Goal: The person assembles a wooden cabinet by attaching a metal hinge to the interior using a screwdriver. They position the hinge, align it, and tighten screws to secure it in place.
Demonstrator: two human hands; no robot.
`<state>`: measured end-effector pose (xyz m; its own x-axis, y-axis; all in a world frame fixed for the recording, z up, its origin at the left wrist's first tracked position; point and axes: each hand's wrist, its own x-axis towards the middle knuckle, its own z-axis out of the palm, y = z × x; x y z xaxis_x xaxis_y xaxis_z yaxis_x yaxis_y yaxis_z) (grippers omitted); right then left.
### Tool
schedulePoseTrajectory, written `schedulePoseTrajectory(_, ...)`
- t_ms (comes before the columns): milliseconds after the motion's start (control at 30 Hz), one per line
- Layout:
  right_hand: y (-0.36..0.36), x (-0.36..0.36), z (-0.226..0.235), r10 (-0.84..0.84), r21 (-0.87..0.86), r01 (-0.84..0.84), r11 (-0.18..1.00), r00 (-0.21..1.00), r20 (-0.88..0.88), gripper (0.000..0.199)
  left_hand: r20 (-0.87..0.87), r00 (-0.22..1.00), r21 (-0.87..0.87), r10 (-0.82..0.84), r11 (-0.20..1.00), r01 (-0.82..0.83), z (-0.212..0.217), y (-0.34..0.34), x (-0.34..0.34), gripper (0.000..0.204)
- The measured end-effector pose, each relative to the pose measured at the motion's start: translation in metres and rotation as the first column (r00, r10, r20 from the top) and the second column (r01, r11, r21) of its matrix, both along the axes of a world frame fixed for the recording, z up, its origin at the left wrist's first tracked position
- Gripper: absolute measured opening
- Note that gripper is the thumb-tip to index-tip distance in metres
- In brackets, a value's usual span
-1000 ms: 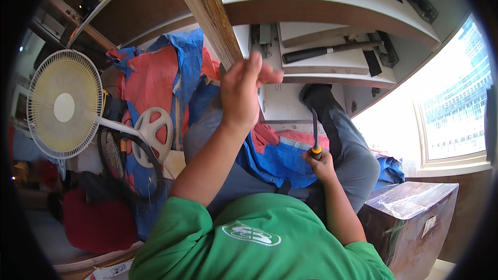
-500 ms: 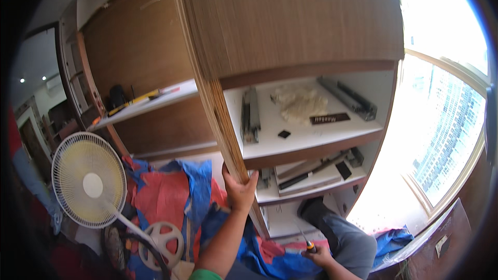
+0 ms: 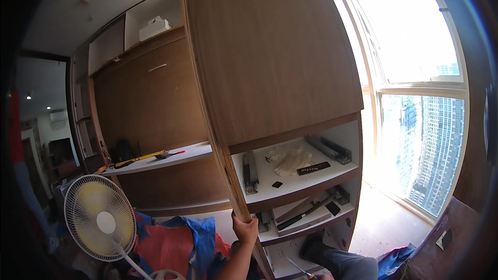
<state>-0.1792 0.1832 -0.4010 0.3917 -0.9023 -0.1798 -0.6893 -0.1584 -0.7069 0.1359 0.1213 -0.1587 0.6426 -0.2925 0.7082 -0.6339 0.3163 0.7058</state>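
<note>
The tall wooden cabinet panel stands upright in front of the person, its narrow front edge running down to the left hand, which wraps that edge near the bottom, fingers curled closed around it. A slab like this is likely stiff and heavy, with a smooth laminate face that gives little purchase, so the edge is the sensible place for a grip (the broad face offers nothing to hook onto). At the very bottom of the view the right hand is barely in sight; it seems to hold a thin screwdriver, though how tightly it is closed I cannot tell. Behind the panel, white shelves carry metal drawer runners, a crumpled plastic bag and small fittings. To the left stands a white fan over a red-and-blue tarp, and a bright window fills the right.
</note>
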Motion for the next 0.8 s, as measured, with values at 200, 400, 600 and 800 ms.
schedulePoseTrajectory(200,0.013,-0.007,0.023,0.014,-0.035,-0.016,0.999,0.999,-0.048,0.046,-0.049,0.998,0.043,-0.046,0.998,0.048,0.005,0.004,-0.003,0.072)
schedulePoseTrajectory(400,0.021,-0.007,0.04,0.023,-0.047,-0.027,0.999,0.996,-0.085,0.045,-0.075,0.996,0.058,-0.041,0.997,0.046,0.01,0.01,-0.007,0.071)
schedulePoseTrajectory(600,0.03,-0.01,0.04,0.064,-0.142,-0.06,0.988,0.998,0.024,0.047,-0.067,0.996,0.026,-0.06,0.998,0.062,0.005,0.008,-0.004,0.07)
schedulePoseTrajectory(800,0.022,-0.005,0.019,0.05,-0.094,-0.036,0.995,0.988,0.148,0.043,-0.081,0.995,0.064,-0.058,0.996,0.063,-0.001,0.002,0.001,0.073)
